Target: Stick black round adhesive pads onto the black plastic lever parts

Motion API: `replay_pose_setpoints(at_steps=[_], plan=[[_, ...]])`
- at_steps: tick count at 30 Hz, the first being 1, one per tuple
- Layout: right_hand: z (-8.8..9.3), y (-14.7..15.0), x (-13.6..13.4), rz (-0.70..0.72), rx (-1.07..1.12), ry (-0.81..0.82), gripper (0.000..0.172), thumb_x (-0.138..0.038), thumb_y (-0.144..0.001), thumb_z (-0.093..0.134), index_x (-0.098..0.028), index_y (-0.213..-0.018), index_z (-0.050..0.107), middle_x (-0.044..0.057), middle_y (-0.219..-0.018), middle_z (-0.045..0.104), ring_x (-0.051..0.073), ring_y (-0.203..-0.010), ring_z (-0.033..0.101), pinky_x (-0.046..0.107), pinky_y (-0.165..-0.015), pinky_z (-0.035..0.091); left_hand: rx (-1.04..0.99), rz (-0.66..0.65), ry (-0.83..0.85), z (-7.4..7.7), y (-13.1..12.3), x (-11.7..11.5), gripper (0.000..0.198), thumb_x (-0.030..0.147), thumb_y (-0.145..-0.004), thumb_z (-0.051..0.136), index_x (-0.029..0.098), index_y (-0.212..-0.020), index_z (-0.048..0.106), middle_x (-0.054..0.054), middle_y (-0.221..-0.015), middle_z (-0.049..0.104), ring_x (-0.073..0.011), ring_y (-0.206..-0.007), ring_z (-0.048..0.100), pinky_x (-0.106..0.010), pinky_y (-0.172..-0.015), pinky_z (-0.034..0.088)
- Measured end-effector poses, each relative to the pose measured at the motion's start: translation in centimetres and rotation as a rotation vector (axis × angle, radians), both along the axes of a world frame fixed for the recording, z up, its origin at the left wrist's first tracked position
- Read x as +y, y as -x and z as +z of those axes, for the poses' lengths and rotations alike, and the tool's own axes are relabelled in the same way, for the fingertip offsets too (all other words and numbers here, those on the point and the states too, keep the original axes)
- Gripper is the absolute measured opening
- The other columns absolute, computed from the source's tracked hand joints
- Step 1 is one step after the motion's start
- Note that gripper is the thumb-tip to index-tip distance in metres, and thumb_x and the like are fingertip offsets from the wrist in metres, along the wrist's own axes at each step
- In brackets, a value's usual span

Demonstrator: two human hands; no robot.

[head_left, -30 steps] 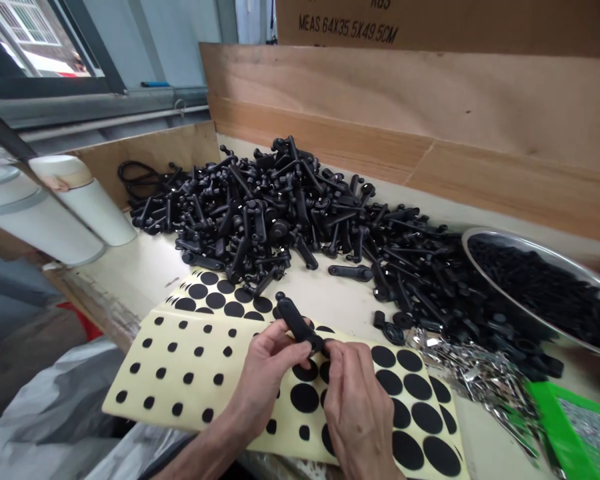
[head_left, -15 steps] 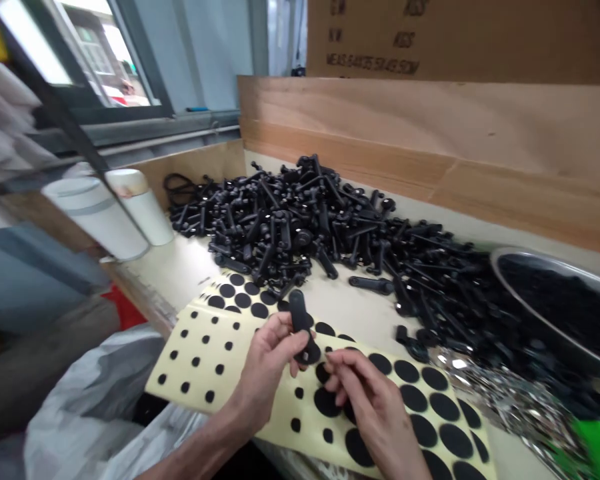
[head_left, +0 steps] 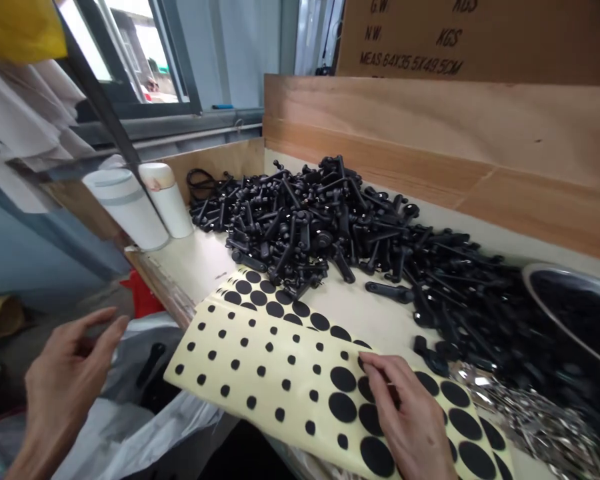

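Along the table (head_left: pixel 180 267), my left hand (head_left: pixel 65 380) hangs open and empty off to the side, while my right hand (head_left: pixel 405 413) lies on a sheet of black adhesive dots (head_left: pixel 267 393), grip unclear, and that overhanging sheet could slide off if pushed unevenly.

Left hand (head_left: pixel 65 380) now empty, away from sticker sheet (head_left: pixel 240 393); black handle (head_left: pixel 151 365) down on plastic bag (head_left: pixel 130 427).

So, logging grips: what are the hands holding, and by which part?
The left hand holds nothing; the right hand has fingertips on the sticker sheet, grip unclear.
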State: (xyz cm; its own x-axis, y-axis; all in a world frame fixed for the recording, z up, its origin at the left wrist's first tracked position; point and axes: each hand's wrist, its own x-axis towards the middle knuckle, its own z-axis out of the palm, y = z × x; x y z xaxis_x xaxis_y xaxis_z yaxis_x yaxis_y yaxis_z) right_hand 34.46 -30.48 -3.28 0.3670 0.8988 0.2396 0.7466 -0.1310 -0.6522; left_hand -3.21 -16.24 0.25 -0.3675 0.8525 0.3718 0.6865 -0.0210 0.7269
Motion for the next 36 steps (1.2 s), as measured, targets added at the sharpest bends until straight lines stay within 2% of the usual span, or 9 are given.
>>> replay_pose_setpoints(at_steps=[1,5,8,11,14,19,24,31,36], plan=[[0.0,0.1,-0.2,0.031,-0.06,0.032,0.022,-0.036,-0.095,0.044,-0.025,-0.096,0.062,0.004,-0.094,0.064,0.018,-0.081,0.066,0.029,-0.07,0.055,0.073,-0.121,-0.025,0.2,-2.0,-0.4,0.027,0.043,-0.074,0.066,0.024,-0.093,0.069,-0.001,-0.074,0.062,-0.0188,-0.054,0.051,-0.032,-0.052,0.04],[-0.7,1.1,-1.1,0.067,-0.266,0.025,0.018,-0.031,-0.094,0.045,-0.022,-0.097,0.06,0.007,-0.092,0.06,0.021,-0.08,0.063,0.032,-0.065,0.055,0.277,-0.962,-0.208,-0.1,-12.2,-3.2,0.026,0.024,-0.085,0.058,0.031,-0.11,0.063,-0.003,-0.109,0.065,-0.0238,-0.096,0.059,-0.036,-0.081,0.047],[-1.0,1.8,-1.5,0.032,-0.263,-0.067,0.016,-0.025,-0.095,0.042,-0.021,-0.098,0.057,0.008,-0.093,0.059,0.021,-0.083,0.061,0.035,-0.069,0.054,0.523,-1.281,-0.071,-1.9,-18.3,-5.4,0.035,0.027,-0.084,0.063,0.026,-0.119,0.057,-0.008,-0.12,0.06,-0.0279,-0.103,0.054,-0.043,-0.086,0.042],[-0.8,2.0,-1.4,0.045,-0.135,-0.012,0.011,-0.022,-0.093,0.045,-0.022,-0.093,0.055,0.005,-0.09,0.056,0.019,-0.082,0.06,0.033,-0.069,0.053,0.642,-1.283,-0.055,-3.6,-20.7,-6.4,0.04,0.039,-0.082,0.066,0.024,-0.118,0.056,-0.009,-0.116,0.06,-0.0296,-0.096,0.053,-0.047,-0.081,0.039],[-0.6,1.9,-1.3,0.046,-0.026,0.044,0.007,-0.022,-0.091,0.049,-0.023,-0.087,0.054,0.004,-0.093,0.054,0.018,-0.085,0.059,0.031,-0.074,0.053,0.688,-1.255,-0.081,-4.2,-20.7,-6.3,0.043,0.043,-0.083,0.064,0.023,-0.12,0.053,-0.01,-0.119,0.058,-0.0299,-0.099,0.051,-0.047,-0.083,0.035],[-1.2,2.1,-1.5,-0.038,0.009,-0.005,0.014,-0.025,-0.092,0.05,-0.023,-0.103,0.057,0.006,-0.102,0.05,0.017,-0.085,0.06,0.029,-0.072,0.053,0.721,-1.256,-0.093,-4.3,-20.3,-6.4,0.044,0.044,-0.085,0.06,0.023,-0.123,0.051,-0.009,-0.121,0.057,-0.0298,-0.1,0.049,-0.049,-0.089,0.031],[-0.9,2.5,-1.2,-0.045,0.042,0.033,0.014,-0.023,-0.092,0.046,-0.022,-0.084,0.057,0.004,-0.094,0.053,0.017,-0.082,0.059,0.03,-0.074,0.05,0.735,-1.251,-0.076,-4.4,-20.3,-6.4,0.045,0.044,-0.087,0.058,0.025,-0.126,0.049,-0.009,-0.125,0.055,-0.0317,-0.106,0.047,-0.052,-0.092,0.029],[0.2,1.7,-1.2,0.05,0.204,0.045,0.016,-0.03,-0.088,0.053,-0.023,-0.076,0.06,0.004,-0.092,0.058,0.02,-0.088,0.059,0.03,-0.075,0.05,0.674,-1.28,-0.048,-3.5,-19.5,-7.0,0.038,0.039,-0.087,0.06,0.023,-0.121,0.052,-0.01,-0.137,0.049,-0.0343,-0.116,0.045,-0.055,-0.099,0.028],[0.1,0.3,-1.7,-0.167,0.574,-0.053,0.02,-0.041,-0.086,0.056,-0.021,-0.088,0.059,0.004,-0.091,0.063,0.021,-0.088,0.062,0.029,-0.073,0.053,0.615,-1.41,0.017,-2.7,-17.7,-5.9,0.08,0.053,-0.074,0.07,0.021,-0.139,0.036,-0.016,-0.14,0.047,-0.037,-0.126,0.041,-0.056,-0.102,0.03]])
